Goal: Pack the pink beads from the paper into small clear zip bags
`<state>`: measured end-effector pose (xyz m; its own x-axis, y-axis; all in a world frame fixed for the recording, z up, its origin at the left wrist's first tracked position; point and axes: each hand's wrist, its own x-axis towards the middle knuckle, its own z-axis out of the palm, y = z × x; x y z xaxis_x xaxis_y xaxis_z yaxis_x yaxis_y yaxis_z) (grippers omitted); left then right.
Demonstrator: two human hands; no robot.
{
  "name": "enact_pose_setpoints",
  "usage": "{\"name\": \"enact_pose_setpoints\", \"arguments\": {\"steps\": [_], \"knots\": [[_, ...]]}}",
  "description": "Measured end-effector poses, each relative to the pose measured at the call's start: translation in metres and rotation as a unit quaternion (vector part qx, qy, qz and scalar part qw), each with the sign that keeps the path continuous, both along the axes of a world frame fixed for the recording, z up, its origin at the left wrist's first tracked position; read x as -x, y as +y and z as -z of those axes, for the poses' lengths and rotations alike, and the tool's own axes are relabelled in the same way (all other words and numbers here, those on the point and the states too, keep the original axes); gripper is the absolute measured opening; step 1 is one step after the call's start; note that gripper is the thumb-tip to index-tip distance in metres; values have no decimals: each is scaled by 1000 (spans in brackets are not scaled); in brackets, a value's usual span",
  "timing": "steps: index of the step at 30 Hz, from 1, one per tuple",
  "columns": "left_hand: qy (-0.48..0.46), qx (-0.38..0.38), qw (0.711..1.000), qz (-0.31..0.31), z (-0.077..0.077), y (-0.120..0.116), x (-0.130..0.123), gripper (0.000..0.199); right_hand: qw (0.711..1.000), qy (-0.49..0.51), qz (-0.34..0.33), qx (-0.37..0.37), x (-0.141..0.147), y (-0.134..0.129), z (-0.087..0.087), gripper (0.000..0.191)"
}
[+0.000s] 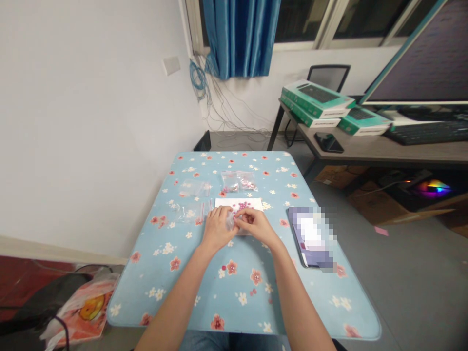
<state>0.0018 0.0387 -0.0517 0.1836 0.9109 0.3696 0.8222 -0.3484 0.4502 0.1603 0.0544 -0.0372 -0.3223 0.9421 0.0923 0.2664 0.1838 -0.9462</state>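
Lettering on green boxes (315, 101), monitor screen (424, 61) too blurred to read.

Moderate, diffuse indoor lighting is provided from a source outside the view. The white wall (91, 97) and floral tabletop (208, 295) are evenly illuminated; the window panes (300, 22) are rendered dark. Vertical highlights are produced on the blue curtain (239, 39), and small reflections on the resealable plastic bags (239, 181). Beneath the desk (398, 158), deep shadow is broken by a multicolored glow (433, 186). Wide-angle stretching is evident toward the edges, where the monitor (424, 58) is skewed. Small pink pieces (245, 204) are softly resolved. The mobile device (310, 239) is partly obscured by coarse pixelation.
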Motion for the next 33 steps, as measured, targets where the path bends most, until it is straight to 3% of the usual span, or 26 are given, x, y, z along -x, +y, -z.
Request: {"name": "enact_pose_setpoints", "arguments": {"steps": [11,15,22,33], "knots": [[-4,-4,1000,2,-2,-1,0,32,1000,-20,9,-6,0,1,1,18],[-12,-5,1000,-2,-4,-1,0,29,993,-93,60,-43,-5,5,6,17],[-7,-8,1000,-1,-3,-1,0,30,953,-267,109,-90,-5,6,10,17],[-9,-9,1000,-3,-4,-2,0,30,941,-304,107,-99,-1,6,12,18]]}}
